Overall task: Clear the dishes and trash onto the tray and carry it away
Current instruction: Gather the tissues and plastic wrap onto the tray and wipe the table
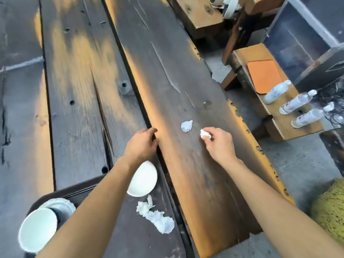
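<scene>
A dark tray lies at the near left of the wooden table. On it are a white bowl, a crumpled white napkin, and at its left end a white cup with a scalloped plate behind it. My right hand pinches a small white tissue wad just above the plank. A small white scrap or wet patch lies on the plank to its left. My left hand rests fingers-down on the plank's edge, holding nothing.
The long plank runs away from me. On the right stands a low bench with an orange pad and three plastic water bottles. A yellow-green straw mass sits at the near right. Cables lie at the far right.
</scene>
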Tool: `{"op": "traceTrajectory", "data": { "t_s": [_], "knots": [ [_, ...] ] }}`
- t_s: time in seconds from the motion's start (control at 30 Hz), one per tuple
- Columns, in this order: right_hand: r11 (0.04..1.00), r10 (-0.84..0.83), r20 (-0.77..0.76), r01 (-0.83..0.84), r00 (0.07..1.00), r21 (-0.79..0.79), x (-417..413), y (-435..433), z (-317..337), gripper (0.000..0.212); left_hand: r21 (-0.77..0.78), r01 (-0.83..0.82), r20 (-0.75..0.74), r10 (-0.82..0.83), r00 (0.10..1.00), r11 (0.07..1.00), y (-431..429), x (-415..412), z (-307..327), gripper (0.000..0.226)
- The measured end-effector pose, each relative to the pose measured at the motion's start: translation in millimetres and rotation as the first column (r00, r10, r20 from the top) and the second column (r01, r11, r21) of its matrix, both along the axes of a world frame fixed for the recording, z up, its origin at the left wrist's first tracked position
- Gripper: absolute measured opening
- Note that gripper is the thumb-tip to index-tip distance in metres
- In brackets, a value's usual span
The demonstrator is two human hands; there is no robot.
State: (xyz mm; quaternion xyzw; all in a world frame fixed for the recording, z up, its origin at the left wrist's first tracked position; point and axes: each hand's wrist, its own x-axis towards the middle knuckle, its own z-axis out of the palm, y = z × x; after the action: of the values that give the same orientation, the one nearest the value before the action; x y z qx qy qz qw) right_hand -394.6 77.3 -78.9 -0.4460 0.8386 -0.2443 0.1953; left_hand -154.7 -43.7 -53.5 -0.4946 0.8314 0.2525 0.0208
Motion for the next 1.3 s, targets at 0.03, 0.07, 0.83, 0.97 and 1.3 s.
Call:
{"op": "traceTrajectory", "data": {
  "t_s": [0.03, 0.07, 0.83, 0.97, 1.3],
  "knots": [
    [1.000, -0.004, -0.022, 0.004, 1.000, 0.000, -8.8, -6.9, -7.3, 0.027, 0.021, 0.011, 0.024, -0.011, 1.000, 1.000, -9.3, -9.2, -11.4, 0.047],
    [1.000, 0.003, -0.042, -0.003, 0.999, -0.001, -15.9, -11.3, -15.5, 0.025, 0.031, 0.026, 0.043, -0.027, 0.999, 0.999, -17.2, -18.2, -22.6, 0.052],
    [0.923, 0.231, -0.256, -0.294, 0.939, -0.247, -65.7, -74.9, -66.0, 0.012, -0.292, 0.088, 0.183, -0.034, 0.982, 0.952, -73.1, -70.7, -112.5, 0.072],
    [0.932, 0.206, -0.332, -0.288, 0.920, -0.219, -86.8, -44.9, -61.0, 0.017, -0.294, 0.087, 0.179, -0.035, 0.983, 0.952, -72.6, -71.1, -111.9, 0.072],
    [0.972, 0.215, -0.037, -0.218, 0.976, -0.087, -61.9, -90.1, -40.3, 0.014, -0.296, 0.093, 0.184, -0.038, 0.982, 0.951, -73.2, -70.3, -113.5, 0.072]
  ]
}}
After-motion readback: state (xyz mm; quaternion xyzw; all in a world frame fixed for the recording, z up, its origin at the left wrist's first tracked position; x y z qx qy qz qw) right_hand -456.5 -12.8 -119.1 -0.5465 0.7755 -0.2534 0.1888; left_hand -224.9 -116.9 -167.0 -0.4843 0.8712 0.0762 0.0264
